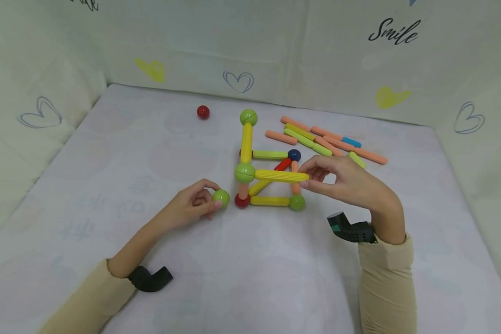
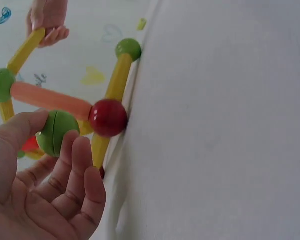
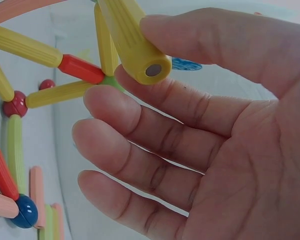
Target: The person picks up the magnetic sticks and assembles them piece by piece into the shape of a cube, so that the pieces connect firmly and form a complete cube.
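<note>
The left hand (image 1: 192, 204) pinches a green ball (image 1: 221, 198) between thumb and fingers, just left of the structure's red corner ball (image 1: 242, 200). The left wrist view shows that green ball (image 2: 58, 133) with a seam around it. With thumb and index finger, the right hand (image 1: 342, 178) holds the free end of a yellow rod (image 1: 281, 176); its other end meets an upper green ball (image 1: 245, 172) on a pink upright. In the right wrist view the bare end of the yellow rod (image 3: 152, 70) shows a round metal spot. Another yellow rod (image 1: 246, 143) joins that ball to a farther green ball (image 1: 248, 117).
Behind the right hand lie several loose pink, yellow, green and blue rods (image 1: 342, 142). A loose red ball (image 1: 203, 112) rests at the back. The structure's base includes a dark blue ball (image 1: 294, 155) and a green corner ball (image 1: 297, 202).
</note>
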`<control>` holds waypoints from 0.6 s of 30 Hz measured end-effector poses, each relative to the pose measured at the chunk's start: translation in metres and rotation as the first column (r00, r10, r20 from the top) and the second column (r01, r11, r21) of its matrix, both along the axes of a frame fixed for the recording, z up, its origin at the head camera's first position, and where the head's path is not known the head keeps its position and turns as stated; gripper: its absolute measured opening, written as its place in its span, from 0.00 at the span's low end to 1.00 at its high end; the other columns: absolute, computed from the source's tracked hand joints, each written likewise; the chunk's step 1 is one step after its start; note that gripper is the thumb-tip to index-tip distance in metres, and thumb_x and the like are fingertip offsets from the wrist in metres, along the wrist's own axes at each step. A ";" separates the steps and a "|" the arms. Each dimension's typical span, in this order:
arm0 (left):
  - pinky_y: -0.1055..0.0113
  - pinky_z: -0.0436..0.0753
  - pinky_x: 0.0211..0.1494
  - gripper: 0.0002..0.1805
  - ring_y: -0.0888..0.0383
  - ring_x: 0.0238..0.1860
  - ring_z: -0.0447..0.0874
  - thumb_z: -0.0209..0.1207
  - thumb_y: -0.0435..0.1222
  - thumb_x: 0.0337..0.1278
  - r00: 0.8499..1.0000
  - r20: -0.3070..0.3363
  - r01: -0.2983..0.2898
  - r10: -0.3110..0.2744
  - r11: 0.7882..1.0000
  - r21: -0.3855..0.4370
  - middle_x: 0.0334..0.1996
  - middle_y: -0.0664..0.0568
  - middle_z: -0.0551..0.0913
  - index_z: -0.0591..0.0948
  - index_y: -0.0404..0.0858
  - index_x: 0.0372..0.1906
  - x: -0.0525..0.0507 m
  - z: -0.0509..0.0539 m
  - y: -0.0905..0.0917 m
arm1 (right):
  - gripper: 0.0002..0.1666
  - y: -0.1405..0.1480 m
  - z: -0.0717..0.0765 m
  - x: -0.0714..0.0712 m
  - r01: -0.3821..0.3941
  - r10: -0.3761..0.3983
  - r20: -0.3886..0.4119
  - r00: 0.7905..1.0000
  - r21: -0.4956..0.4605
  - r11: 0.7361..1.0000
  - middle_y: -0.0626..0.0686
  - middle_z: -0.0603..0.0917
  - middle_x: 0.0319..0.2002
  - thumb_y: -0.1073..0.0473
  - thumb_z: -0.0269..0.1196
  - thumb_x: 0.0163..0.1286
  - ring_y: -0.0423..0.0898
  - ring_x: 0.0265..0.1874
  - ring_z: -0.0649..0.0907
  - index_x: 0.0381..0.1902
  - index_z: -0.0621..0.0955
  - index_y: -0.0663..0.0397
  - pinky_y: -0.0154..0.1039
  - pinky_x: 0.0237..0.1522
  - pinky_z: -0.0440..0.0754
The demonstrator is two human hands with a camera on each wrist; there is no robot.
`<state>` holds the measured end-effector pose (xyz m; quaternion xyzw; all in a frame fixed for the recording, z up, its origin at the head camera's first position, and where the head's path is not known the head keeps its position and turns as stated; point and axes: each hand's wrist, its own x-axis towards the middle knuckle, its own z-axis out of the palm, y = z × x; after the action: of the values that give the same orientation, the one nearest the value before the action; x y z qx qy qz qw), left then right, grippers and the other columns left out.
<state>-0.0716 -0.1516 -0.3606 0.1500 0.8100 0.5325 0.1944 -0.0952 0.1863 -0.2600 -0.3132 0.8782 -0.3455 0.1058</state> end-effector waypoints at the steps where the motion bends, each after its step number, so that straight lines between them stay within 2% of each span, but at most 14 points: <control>1: 0.68 0.78 0.29 0.18 0.55 0.22 0.79 0.60 0.33 0.57 1.000 -0.004 0.012 -0.012 1.000 0.013 0.24 0.46 0.78 0.71 0.34 0.51 0.004 0.000 0.003 | 0.06 0.000 0.000 0.000 0.003 -0.003 0.006 1.000 0.002 1.000 0.43 0.81 0.29 0.61 0.63 0.63 0.36 0.29 0.78 0.39 0.81 0.50 0.30 0.33 0.75; 8: 0.72 0.76 0.28 0.19 0.57 0.22 0.76 0.63 0.37 0.54 0.995 -0.031 0.095 -0.095 0.995 0.024 0.23 0.52 0.79 0.73 0.40 0.51 0.020 0.000 0.030 | 0.06 -0.001 0.001 0.002 0.017 -0.018 0.027 0.999 0.011 1.000 0.43 0.81 0.29 0.60 0.62 0.63 0.37 0.29 0.78 0.39 0.81 0.50 0.30 0.34 0.75; 13: 0.71 0.77 0.28 0.20 0.62 0.22 0.76 0.62 0.41 0.56 0.983 -0.024 0.182 -0.182 0.983 -0.009 0.22 0.54 0.79 0.73 0.41 0.52 0.021 -0.004 0.052 | 0.07 -0.001 0.000 0.002 0.011 -0.012 0.028 1.000 0.005 1.000 0.43 0.81 0.30 0.60 0.62 0.63 0.36 0.29 0.78 0.40 0.81 0.51 0.30 0.34 0.76; 18: 0.71 0.75 0.24 0.20 0.61 0.18 0.74 0.61 0.42 0.57 0.973 0.009 0.232 -0.232 0.970 -0.078 0.19 0.55 0.79 0.71 0.41 0.53 0.019 -0.002 0.076 | 0.09 0.000 0.001 0.001 0.007 -0.007 0.051 0.999 -0.003 1.000 0.44 0.83 0.32 0.61 0.62 0.63 0.37 0.30 0.79 0.42 0.81 0.52 0.32 0.35 0.77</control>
<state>-0.0529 -0.0753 -0.3628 0.2358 0.8073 0.4740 0.2609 -0.0940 0.1858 -0.2591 -0.3013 0.8759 -0.3550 0.1264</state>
